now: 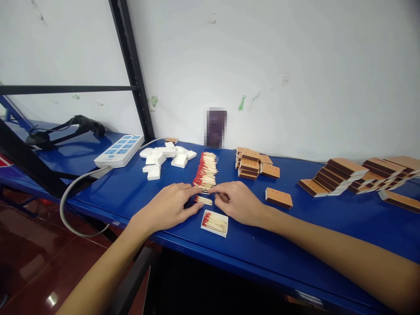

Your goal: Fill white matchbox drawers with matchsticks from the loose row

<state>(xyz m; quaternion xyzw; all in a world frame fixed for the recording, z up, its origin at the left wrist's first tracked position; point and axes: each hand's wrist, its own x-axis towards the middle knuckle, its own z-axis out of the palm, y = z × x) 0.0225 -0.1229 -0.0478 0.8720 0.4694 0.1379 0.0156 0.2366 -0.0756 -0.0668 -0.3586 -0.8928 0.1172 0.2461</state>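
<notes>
A long pile of red-headed matches (206, 170) lies on the blue table. Between my hands is a small separate row of matches (204, 200), just in front of the pile. My left hand (173, 202) rests flat with its index finger touching the pile's near end and its thumb apart, beside the small row. From the other side, the outstretched index finger of my right hand (241, 202) reaches the same near end; its other fingers are partly curled. Nearest me sits a white matchbox tray (215, 234) with several matches in it.
White empty trays (155, 158) are heaped at the left, near a power strip (120, 151) with a grey cable. Closed matchboxes (249, 162) stand stacked behind my right hand, with a single matchbox (278, 197) nearer. More matchbox stacks (341, 175) are at the right.
</notes>
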